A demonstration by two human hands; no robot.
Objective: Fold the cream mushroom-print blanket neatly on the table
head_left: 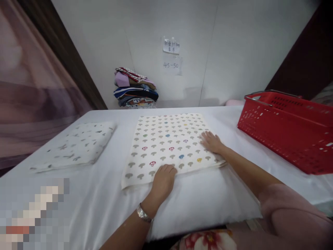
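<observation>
A cream cloth with mushroom prints (166,142) lies folded and flat on the white-covered table (203,194). My left hand (164,178), with a silver band at its wrist, rests on the cloth's near edge, its fingers bent over that edge and not gripping anything visible. Near the cloth's right side, my right hand (212,141) lies flat with fingers spread. Another folded white cloth with small dark prints (78,146) sits to the left, apart from both hands.
On the right stands a red plastic basket (283,132) with a metal handle. Stacked folded fabrics (136,88) are beyond the table's far edge, against the wall. Paper signs (171,55) hang on that wall. A pink curtain (33,86) hangs at left.
</observation>
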